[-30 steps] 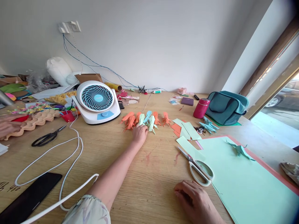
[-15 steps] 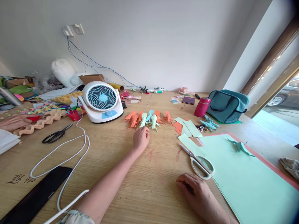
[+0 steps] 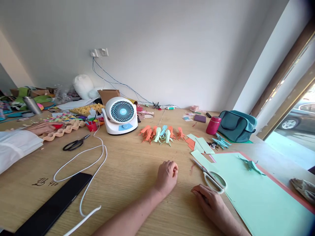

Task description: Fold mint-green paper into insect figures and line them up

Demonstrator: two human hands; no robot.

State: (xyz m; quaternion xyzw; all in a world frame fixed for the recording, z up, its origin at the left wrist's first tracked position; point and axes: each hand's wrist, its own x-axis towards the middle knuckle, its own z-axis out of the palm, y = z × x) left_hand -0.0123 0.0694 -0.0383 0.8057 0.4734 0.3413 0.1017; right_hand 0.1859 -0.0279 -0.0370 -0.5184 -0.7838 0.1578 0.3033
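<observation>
My left hand rests on the wooden table, fingers curled into a loose fist with nothing visible in them. Beside the white-handled scissors lies my right hand, its fingers bent under and no object showing. Beyond my left hand stands a cluster of folded paper figures: orange ones, pale green ones and a blue one. Cut strips of pale green paper and orange paper lie to their right. A teal folded paper figure sits on large pale green sheets.
At the left are a white fan, black scissors, a white cable and a black flat slab. A pink flask, a teal bag and more blue folded figures stand at the right.
My left hand has drawn back from the paper figures toward me and to the right, near my right hand. The camera view has shifted; my right hand stays by the scissors.
</observation>
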